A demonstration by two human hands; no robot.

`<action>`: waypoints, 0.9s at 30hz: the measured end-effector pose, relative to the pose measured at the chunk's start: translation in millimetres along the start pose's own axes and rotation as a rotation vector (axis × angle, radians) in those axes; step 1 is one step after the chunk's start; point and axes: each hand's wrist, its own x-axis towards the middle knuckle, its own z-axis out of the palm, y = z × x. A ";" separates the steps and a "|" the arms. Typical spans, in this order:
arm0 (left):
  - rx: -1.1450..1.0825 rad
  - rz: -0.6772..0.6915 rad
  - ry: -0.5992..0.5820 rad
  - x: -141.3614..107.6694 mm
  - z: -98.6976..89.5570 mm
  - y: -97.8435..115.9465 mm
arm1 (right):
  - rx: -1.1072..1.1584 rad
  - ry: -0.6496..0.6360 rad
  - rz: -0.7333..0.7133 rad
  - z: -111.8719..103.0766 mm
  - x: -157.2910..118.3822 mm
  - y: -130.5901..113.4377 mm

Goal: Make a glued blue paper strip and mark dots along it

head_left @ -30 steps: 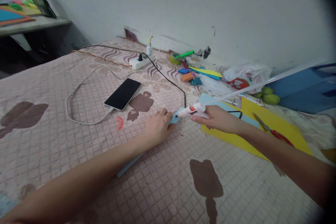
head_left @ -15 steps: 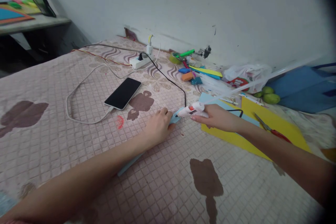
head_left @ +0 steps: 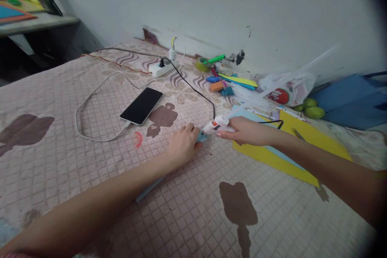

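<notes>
A white hot glue gun (head_left: 220,124) is gripped in my right hand (head_left: 242,130), a long clear glue stick (head_left: 314,63) jutting from its back. Its nozzle points left, at the end of a light blue paper strip (head_left: 202,137). My left hand (head_left: 184,145) is closed on that strip and presses it on the quilted cloth (head_left: 187,209). Most of the strip is hidden under my left hand and forearm; its other end shows below the forearm. Whether the nozzle touches the paper I cannot tell.
A phone (head_left: 141,106) on a white cable lies to the left. Behind it stands a power strip (head_left: 159,69); a black cord runs toward the glue gun. Yellow sheets (head_left: 272,157), scissors (head_left: 298,134), clay packs (head_left: 216,86), a plastic bag (head_left: 290,88) and green fruits (head_left: 314,112) lie right.
My right hand and the glue gun have shifted slightly left, and the glue stick's far end has swung left and up. My right forearm now covers most of the scissors. My left hand stays put.
</notes>
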 end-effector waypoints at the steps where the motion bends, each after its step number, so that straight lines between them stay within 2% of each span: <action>1: 0.000 0.002 0.001 0.0 0.1 -0.2 | 0.003 -0.013 0.012 -0.6 0.2 -0.9; 6: -0.007 -0.005 -0.009 0.1 0.0 -0.2 | 0.047 0.031 -0.011 6.8 -2.7 1.4; 11: -0.035 -0.033 -0.029 0.6 -1.2 0.0 | 0.200 0.121 -0.023 12.0 -15.4 21.3; 14: -0.044 -0.028 -0.017 1.0 -0.4 -0.9 | 0.309 0.188 0.009 0.9 -25.2 33.5; 17: -0.053 -0.023 0.008 1.4 1.0 -1.9 | 0.362 0.251 0.029 -19.4 -26.0 40.5; 21: -0.110 -0.007 0.029 1.2 0.0 -4.5 | 0.400 0.390 -0.038 -53.4 -0.4 41.6; 24: -0.230 0.011 0.006 -0.2 -5.5 -11.9 | 0.370 0.500 -0.092 -76.1 36.4 36.9; 27: -0.390 0.059 -0.085 -2.9 -17.3 -25.3 | 0.318 0.571 -0.143 -87.2 80.7 30.4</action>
